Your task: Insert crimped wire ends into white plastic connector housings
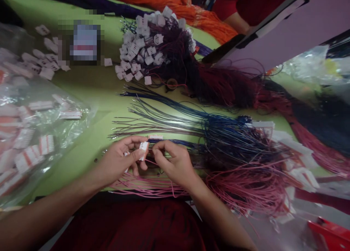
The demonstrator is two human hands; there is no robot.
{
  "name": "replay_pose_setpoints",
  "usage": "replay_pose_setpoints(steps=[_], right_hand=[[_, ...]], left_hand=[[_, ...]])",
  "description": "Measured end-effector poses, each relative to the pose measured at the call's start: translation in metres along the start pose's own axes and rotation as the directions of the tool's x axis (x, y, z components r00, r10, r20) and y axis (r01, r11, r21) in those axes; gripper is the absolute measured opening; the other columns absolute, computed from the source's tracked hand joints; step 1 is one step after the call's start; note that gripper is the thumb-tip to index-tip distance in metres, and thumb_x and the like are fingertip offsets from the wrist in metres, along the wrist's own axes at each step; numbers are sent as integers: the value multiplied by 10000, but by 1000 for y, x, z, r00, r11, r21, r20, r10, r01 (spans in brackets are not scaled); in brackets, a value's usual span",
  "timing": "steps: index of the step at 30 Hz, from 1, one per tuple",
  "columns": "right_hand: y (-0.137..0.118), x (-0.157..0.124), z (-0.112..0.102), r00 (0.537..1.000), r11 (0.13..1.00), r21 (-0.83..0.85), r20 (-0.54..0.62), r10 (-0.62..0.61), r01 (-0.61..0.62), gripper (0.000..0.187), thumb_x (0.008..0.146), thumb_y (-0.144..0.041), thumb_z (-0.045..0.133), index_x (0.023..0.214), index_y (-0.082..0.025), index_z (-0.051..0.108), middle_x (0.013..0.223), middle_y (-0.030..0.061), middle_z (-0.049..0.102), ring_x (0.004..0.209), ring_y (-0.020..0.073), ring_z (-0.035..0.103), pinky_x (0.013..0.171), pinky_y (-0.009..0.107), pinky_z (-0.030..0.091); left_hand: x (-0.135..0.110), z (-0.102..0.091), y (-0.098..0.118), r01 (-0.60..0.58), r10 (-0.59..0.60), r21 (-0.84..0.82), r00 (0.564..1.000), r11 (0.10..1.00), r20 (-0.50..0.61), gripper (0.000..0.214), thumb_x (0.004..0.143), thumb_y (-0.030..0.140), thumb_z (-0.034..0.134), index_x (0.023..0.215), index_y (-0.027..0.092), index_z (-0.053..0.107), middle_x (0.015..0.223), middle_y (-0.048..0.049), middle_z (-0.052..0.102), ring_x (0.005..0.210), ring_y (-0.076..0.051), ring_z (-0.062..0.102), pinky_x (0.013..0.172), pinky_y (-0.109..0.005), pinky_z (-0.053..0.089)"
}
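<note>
Between the thumb and fingers of my left hand point(124, 158) is a small white and orange connector housing point(143, 150), its slotted side facing up. Part of another white piece shows under that palm. Just to the right, my right hand point(175, 160) is closed in a pinch on a thin wire at the connector's edge; the fingers hide most of it. A pink wire point(151, 162) runs from the housing beneath these fingers. Behind the hands a second connector point(155, 137) lies beside blue wires point(177, 142). Loose pink wires point(153, 185) stretch along the table's near edge.
Clear bags of connectors point(35, 149) cover the left. Bundled blue wires point(226, 134) and pink wires point(246, 189) lie to the right. Dark wires with white housings point(142, 47) and orange wires point(164, 1) are farther back. Another person's arm point(237, 23) shows behind a slanted panel point(295, 32).
</note>
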State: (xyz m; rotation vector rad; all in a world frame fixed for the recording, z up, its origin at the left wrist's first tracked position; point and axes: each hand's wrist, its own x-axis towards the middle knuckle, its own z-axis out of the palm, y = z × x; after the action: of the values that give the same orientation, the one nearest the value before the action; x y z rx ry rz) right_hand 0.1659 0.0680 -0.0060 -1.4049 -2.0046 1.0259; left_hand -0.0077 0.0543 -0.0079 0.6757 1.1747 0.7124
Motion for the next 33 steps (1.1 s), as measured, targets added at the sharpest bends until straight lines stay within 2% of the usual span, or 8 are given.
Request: replay_pose_setpoints(steps=[7, 13, 16, 19, 22, 24, 28, 33], right_hand=[[5, -2, 12, 982, 971, -163, -36, -184, 176, 144, 809, -124, 514, 714, -181, 607, 622, -3, 634, 576, 114, 527, 599, 224, 387], [1, -1, 3, 995, 989, -103, 3, -104, 104, 145, 847, -154, 518, 756, -180, 628, 685, -6, 662, 603, 108, 564, 611, 217, 403], [8, 15, -15, 989, 979, -197, -124, -79, 53, 164, 887, -215, 505, 789, -182, 632, 734, 6, 667, 667, 123, 585, 654, 231, 411], [26, 39, -29, 953, 813, -576, -284, -107, -80, 160, 879, -165, 496, 815, -163, 643, 842, 76, 674, 813, 198, 573, 742, 312, 371], [46, 57, -32, 970, 583, -793, -240, -28, -179, 181, 846, -93, 479, 797, -143, 647, 889, 131, 660, 849, 247, 533, 714, 348, 326], [54, 61, -32, 978, 534, -826, -209, 3, -178, 193, 846, -87, 465, 792, -144, 641, 891, 127, 657, 839, 247, 522, 703, 348, 311], [57, 55, -36, 967, 545, -816, -251, -33, -193, 197, 857, -99, 447, 836, -162, 633, 861, 83, 666, 826, 225, 529, 741, 342, 307], [56, 49, -47, 917, 720, -664, -386, -99, -201, 199, 819, -91, 461, 856, -170, 639, 829, 65, 678, 812, 205, 566, 773, 326, 341]], left_hand=[[1, 3, -2, 6, -6, -14, 1000, 1000, 8, 341, 728, 231, 648, 1040, 124, 559, 603, 41, 620, 361, -51, 496, 320, -150, 342], [2, 2, -5, -22, 22, -53, 1000, 998, 1, 336, 740, 250, 652, 1037, 133, 549, 606, 35, 631, 364, -53, 490, 330, -149, 366], [2, 1, -3, -33, 31, -81, 999, 996, -32, 373, 737, 296, 674, 1049, 141, 540, 627, 29, 629, 424, -77, 539, 366, -165, 411], [2, 0, -3, -17, 13, -79, 999, 997, -46, 425, 718, 335, 700, 1058, 136, 538, 627, 27, 619, 455, -95, 560, 383, -176, 421], [1, -1, -6, 15, -17, -56, 999, 998, -33, 478, 724, 385, 692, 1102, 148, 520, 616, 25, 626, 417, -91, 534, 359, -173, 373], [2, -2, -9, 44, -44, -32, 999, 999, -18, 510, 735, 423, 677, 1136, 163, 501, 603, 21, 634, 410, -99, 537, 356, -173, 350], [4, -2, -12, 46, -47, -29, 999, 999, -19, 542, 709, 450, 695, 1127, 162, 503, 584, 23, 631, 409, -103, 532, 357, -176, 340], [3, -1, -12, 55, -55, -26, 998, 998, -10, 525, 742, 444, 671, 1156, 177, 490, 591, 19, 645, 423, -112, 550, 356, -172, 332]])
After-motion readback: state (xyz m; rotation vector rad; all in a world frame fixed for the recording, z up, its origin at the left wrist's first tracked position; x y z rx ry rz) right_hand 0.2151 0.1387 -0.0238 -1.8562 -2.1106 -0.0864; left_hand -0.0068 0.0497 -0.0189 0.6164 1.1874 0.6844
